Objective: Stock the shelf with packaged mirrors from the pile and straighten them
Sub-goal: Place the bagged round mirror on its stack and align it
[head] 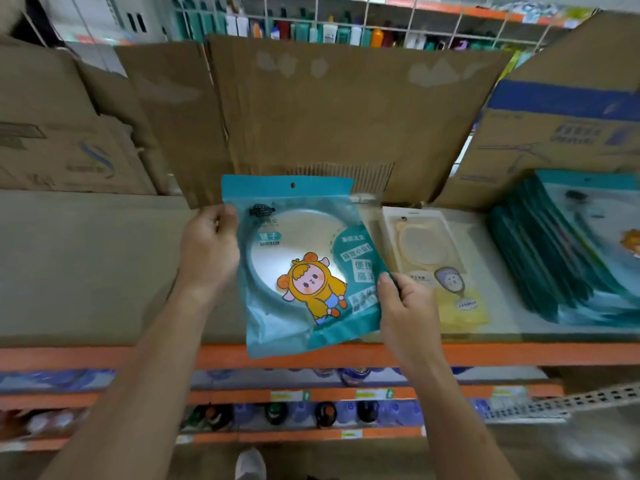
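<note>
a teal packaged mirror [304, 268] is held upright over the shelf [104, 271], above its orange front edge. its left edge is gripped by the left hand [209, 252], its right edge is pinched by the right hand [403, 306]. the pile [568, 251] is seen at the right, a yellow mirror pack [433, 258] lying between.

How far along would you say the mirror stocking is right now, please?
Looks early. Done: one yellow packaged mirror lies flat on the shelf. In hand: the left hand and right hand pinch a teal packaged mirror by its side edges, above the shelf front. Left: the pile of teal packs at the right awaits placing and straightening.
</note>
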